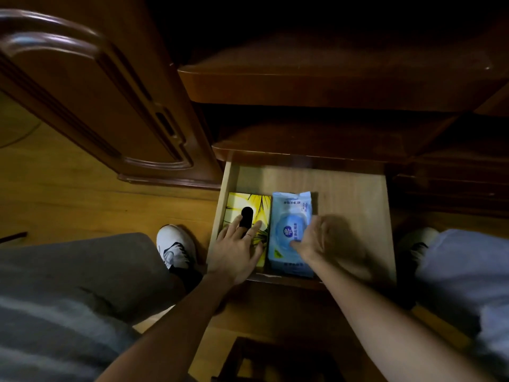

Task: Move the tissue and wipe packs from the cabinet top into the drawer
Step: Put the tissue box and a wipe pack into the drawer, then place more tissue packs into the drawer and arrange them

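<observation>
Two packs laid side by side in the open drawer (355, 194), yellow tissue pack (249, 201) pressed under the flat, spread fingers of the left hand (237, 249), blue wipe pack (289, 230) just left of the blurred right hand (322, 241), thumb touching it, grip cannot be told.

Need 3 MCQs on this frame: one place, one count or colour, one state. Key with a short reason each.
1. Where does the yellow tissue pack lie?
A. drawer's left side
B. cabinet top
C. floor

2. How many packs are in the drawer?
A. one
B. two
C. four

3. How is the left hand?
A. fist in the air
B. flat on the yellow pack
C. gripping the drawer front

Key: 1 A, it sits by the left wall; 2 B, the yellow pack and the blue wipe pack lie side by side; 3 B, its straight fingers rest on it.
</observation>
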`<action>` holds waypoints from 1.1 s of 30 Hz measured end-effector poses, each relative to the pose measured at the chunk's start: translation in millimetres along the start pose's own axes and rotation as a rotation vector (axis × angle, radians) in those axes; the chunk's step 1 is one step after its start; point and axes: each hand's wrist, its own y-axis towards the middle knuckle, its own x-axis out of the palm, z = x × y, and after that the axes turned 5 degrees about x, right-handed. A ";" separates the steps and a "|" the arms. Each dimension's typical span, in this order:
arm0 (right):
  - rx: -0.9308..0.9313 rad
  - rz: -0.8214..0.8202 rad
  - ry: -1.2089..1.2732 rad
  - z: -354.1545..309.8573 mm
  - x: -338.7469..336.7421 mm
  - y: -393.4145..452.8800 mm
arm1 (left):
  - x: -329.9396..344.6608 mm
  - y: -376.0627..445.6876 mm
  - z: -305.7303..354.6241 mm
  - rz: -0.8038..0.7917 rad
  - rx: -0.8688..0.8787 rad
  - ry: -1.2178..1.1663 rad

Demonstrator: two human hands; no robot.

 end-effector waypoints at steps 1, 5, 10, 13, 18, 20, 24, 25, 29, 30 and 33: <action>-0.094 0.074 -0.136 -2.0 -2.4 1.0 | 0.2 -0.3 -0.1 -0.009 -0.003 -0.003; -0.326 -0.180 -0.401 -0.4 0.1 7.5 | -1.9 -1.0 -0.3 -0.015 0.016 -0.019; -0.339 -0.239 -0.431 5.4 7.7 -1.2 | -1.8 -1.6 -1.0 -0.003 0.023 -0.001; -0.326 -0.307 -0.398 3.6 -0.3 -4.6 | -7.8 -1.7 0.3 -0.062 0.030 0.008; -0.334 -0.247 -0.283 -14.4 -55.2 -22.9 | -59.3 15.7 5.7 -0.297 0.022 -0.024; -0.409 -0.124 -0.180 -30.0 -100.3 -35.2 | -103.5 29.6 8.9 -0.210 0.004 -0.021; -0.658 0.283 0.025 -66.7 -217.6 -76.9 | -229.1 43.4 22.1 0.261 0.155 -0.010; -0.722 0.419 0.066 -75.3 -249.0 -90.1 | -263.9 43.8 26.5 0.399 0.203 -0.012; -0.926 0.891 0.141 -110.5 -363.0 -132.5 | -384.9 48.0 47.4 0.817 0.350 0.021; -0.932 0.968 0.127 -119.4 -387.2 -137.1 | -407.3 51.3 52.2 0.867 0.362 0.033; -0.846 0.999 0.054 -143.1 -443.2 -135.2 | -456.1 70.2 62.3 0.898 0.352 0.043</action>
